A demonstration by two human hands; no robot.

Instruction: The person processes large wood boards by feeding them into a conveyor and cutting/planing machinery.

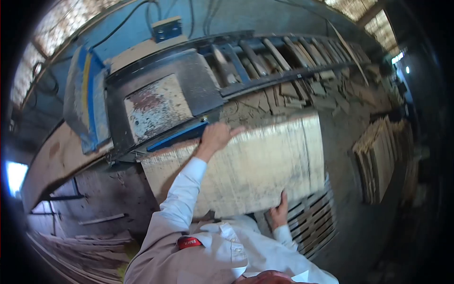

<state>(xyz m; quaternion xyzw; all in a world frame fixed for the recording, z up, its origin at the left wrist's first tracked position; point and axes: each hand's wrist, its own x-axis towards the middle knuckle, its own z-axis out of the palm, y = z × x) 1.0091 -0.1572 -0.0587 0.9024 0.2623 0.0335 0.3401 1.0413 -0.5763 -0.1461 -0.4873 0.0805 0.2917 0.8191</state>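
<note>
A wide, pale wooden board (255,165) with dark streaks is held in front of my body, beside the machine table. My left hand (217,137) grips its far edge from above, fingers wrapped round the rim near the blue bar. At the near edge, toward the right, my right hand (279,211) holds the board with the thumb on top; its other fingers are partly hidden beneath.
The dark machine table (201,78) has a speckled plate (158,106) and a blue guard (97,102). A roller conveyor (265,59) extends right. Wood scraps (331,94) litter the floor behind. Stacked boards (383,161) stand at right; a slatted pallet (314,220) lies below.
</note>
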